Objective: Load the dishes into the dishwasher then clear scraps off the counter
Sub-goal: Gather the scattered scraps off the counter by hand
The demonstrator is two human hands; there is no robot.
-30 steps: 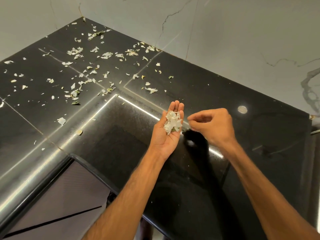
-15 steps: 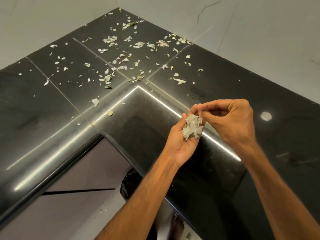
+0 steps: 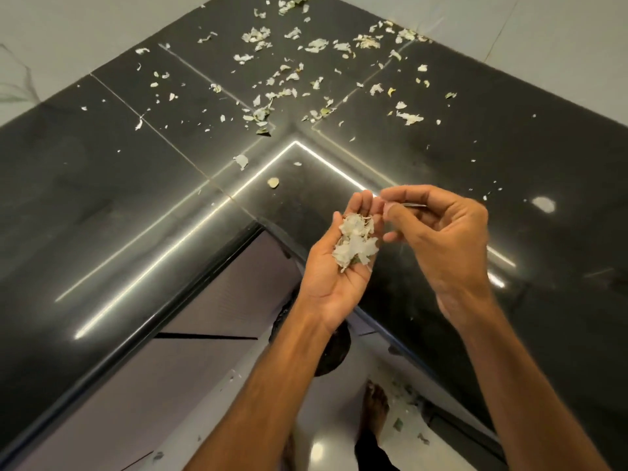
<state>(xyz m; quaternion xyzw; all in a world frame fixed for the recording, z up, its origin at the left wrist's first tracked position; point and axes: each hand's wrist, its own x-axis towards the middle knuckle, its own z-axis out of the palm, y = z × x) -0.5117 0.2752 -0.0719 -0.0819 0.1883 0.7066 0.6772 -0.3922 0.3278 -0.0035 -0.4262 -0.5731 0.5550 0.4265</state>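
My left hand [image 3: 326,277] is held palm up over the inner corner of the black counter [image 3: 102,185], carrying a small heap of pale scraps [image 3: 355,243] on its nearly straight fingers. Just right of it, my right hand [image 3: 441,239] has its fingers curled, with thumb and forefinger tips brought together beside the left fingertips. I see no scrap between them. Many more pale and green scraps [image 3: 289,93] lie scattered over the far corner of the counter. No dishes or dishwasher are in view.
White marble walls [image 3: 560,35] close the counter's far corner. Below the counter edge are grey cabinet fronts [image 3: 217,300], a dark round object [image 3: 334,348], and a glossy floor with fallen scraps and a bare foot [image 3: 375,413].
Both hands have drawn back from the counter top to its inner corner. The right hand's pinched fingers came up against the left palm's heap. The view tilted down, showing cabinet and floor.
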